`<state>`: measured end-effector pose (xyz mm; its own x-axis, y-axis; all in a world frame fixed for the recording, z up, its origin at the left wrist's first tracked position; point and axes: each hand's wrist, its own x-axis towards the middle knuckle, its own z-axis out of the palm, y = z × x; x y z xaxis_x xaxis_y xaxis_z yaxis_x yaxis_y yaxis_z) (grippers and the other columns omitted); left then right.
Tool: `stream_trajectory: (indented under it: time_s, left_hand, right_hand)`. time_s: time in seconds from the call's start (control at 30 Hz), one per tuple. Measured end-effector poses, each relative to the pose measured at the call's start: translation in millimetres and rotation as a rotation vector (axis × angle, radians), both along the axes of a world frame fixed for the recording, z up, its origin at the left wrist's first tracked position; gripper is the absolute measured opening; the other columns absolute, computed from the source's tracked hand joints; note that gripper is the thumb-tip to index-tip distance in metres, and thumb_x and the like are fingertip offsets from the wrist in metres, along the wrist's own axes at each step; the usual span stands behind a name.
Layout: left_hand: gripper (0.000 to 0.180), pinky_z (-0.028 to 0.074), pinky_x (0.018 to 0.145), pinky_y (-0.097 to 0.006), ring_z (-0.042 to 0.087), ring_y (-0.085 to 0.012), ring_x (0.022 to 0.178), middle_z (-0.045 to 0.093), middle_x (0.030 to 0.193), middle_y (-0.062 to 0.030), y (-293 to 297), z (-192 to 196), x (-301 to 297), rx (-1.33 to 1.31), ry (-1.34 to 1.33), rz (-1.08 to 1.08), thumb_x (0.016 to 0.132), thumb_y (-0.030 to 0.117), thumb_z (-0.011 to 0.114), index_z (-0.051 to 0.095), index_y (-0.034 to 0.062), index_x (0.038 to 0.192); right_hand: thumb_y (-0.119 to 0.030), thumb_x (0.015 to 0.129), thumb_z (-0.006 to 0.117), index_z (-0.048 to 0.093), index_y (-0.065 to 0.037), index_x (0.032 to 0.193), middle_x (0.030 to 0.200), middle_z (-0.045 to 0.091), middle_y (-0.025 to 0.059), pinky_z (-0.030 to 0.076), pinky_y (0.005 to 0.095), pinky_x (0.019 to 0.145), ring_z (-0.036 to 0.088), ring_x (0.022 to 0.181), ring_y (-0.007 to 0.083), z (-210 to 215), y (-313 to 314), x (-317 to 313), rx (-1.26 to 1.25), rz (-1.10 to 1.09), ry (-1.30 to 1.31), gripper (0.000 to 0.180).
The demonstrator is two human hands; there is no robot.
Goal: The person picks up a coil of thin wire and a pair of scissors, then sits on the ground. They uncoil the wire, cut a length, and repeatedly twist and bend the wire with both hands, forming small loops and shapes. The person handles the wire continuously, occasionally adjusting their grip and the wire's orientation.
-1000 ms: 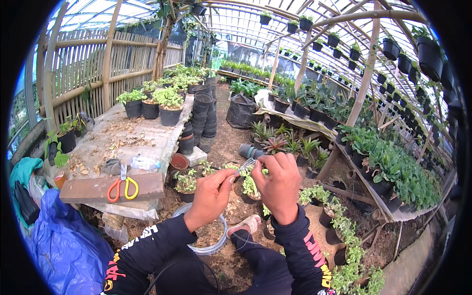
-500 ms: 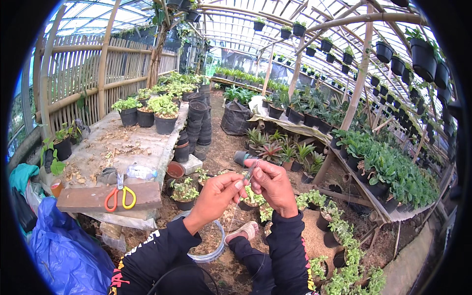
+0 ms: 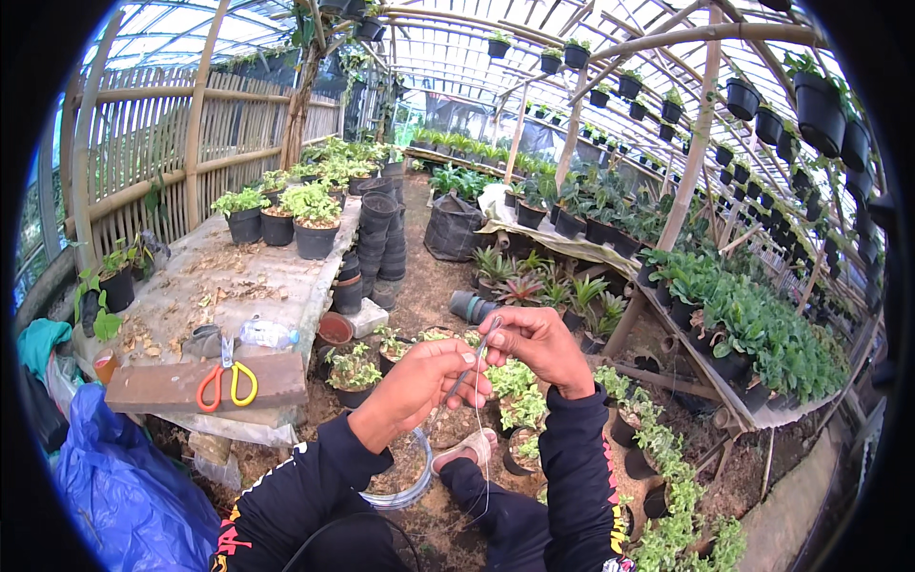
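Observation:
In front of me, both hands meet on a thin grey wire (image 3: 486,336). My right hand (image 3: 538,345) pinches its upper, doubled-looking end between thumb and fingers. My left hand (image 3: 415,389) is closed around the wire just below, fingers curled and thumb pressed in. A darker, thicker length slants down past the left fingers, and a fine strand hangs from the hands toward my leg. Below the left wrist, a coil of wire (image 3: 419,488) lies on the ground beside my sandalled foot (image 3: 464,450).
Scissors (image 3: 227,377) with red and yellow handles rest on a wooden board (image 3: 278,379) on the left table. A clear bottle (image 3: 268,334) lies behind them. Blue plastic (image 3: 129,486) sits nearer. Potted plants (image 3: 354,370) and stacked black pots (image 3: 378,234) stand around; leafy plants (image 3: 753,329) fill the right bench.
Both hands have tilted and drawn slightly apart at the wrists, my right hand shifting right. More of the thicker wire shows below the left fingers, and the hanging strand has swung.

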<state>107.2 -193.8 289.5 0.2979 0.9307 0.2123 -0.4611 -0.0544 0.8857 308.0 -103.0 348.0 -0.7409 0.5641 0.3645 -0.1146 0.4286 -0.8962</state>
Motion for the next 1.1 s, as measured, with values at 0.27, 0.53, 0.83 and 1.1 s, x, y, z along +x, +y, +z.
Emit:
stream_trajectory:
  time_s: [0.27,0.53,0.83,1.1]
  left_hand:
    - [0.016,0.06,0.086,-0.042,0.075,-0.0315,0.099,0.072,0.106,-0.0184,6,-4,4,-0.043,-0.201,-0.197,0.105,0.018,0.05,0.056,0.0025,0.108]
    - [0.014,0.052,0.067,-0.03,0.058,-0.0117,0.072,0.057,0.086,-0.0021,3,-4,7,0.08,-0.064,-0.047,0.109,0.017,0.05,0.055,0.0042,0.109]
    - [0.015,0.032,0.053,-0.019,0.04,0.0,0.062,0.05,0.075,0.0069,9,2,15,0.307,-0.125,0.633,0.109,0.023,0.054,0.057,0.0113,0.101]
    - [0.015,0.025,0.049,-0.024,0.027,-0.0065,0.056,0.03,0.07,0.0036,-60,14,-134,0.393,-0.48,0.955,0.107,0.007,0.048,0.053,-0.0061,0.112]
  right_hand:
    - [-0.014,0.101,0.069,0.069,0.001,0.113,0.09,0.072,0.0026,0.055,0.0241,0.074,0.067,0.082,0.0083,-1,10,3,-0.048,0.075,0.001,0.019]
    - [-0.019,0.103,0.068,0.068,-0.001,0.109,0.091,0.071,0.0018,0.054,0.0262,0.076,0.067,0.083,0.0084,-10,20,0,-0.065,0.113,0.075,0.019]
    - [-0.035,0.111,0.052,0.058,-0.001,0.136,0.115,0.066,0.0058,0.052,0.0281,0.087,0.062,0.104,0.0131,-55,-39,-92,-0.094,-0.162,0.4,0.043]
    - [-0.011,0.102,0.059,0.061,-0.001,0.132,0.104,0.069,0.0214,0.054,0.0417,0.065,0.071,0.083,0.0382,-149,-132,-117,0.453,-0.32,0.126,0.032]
